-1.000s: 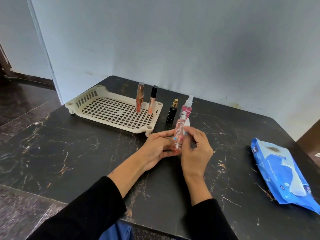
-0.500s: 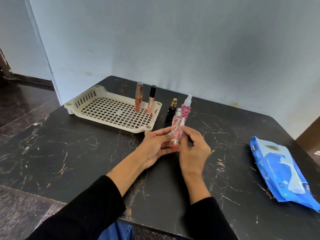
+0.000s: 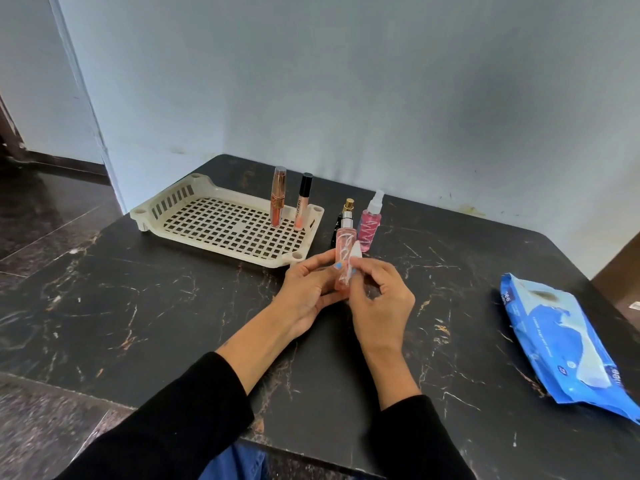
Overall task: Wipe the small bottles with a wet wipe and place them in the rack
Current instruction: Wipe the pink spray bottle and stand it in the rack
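Bottle (image 3: 343, 252) before black (image 3: 337, 226), perhaps touching, pink bottles (image 3: 369, 230)

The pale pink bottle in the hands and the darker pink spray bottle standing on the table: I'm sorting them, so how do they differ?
The pale pink bottle with the silver collar is held off the table in the left hand; the darker pink spray bottle with the clear cap stands untouched beside the cream plastic rack. The right hand presses a white wipe on the first only. Both are upright, outside the rack.
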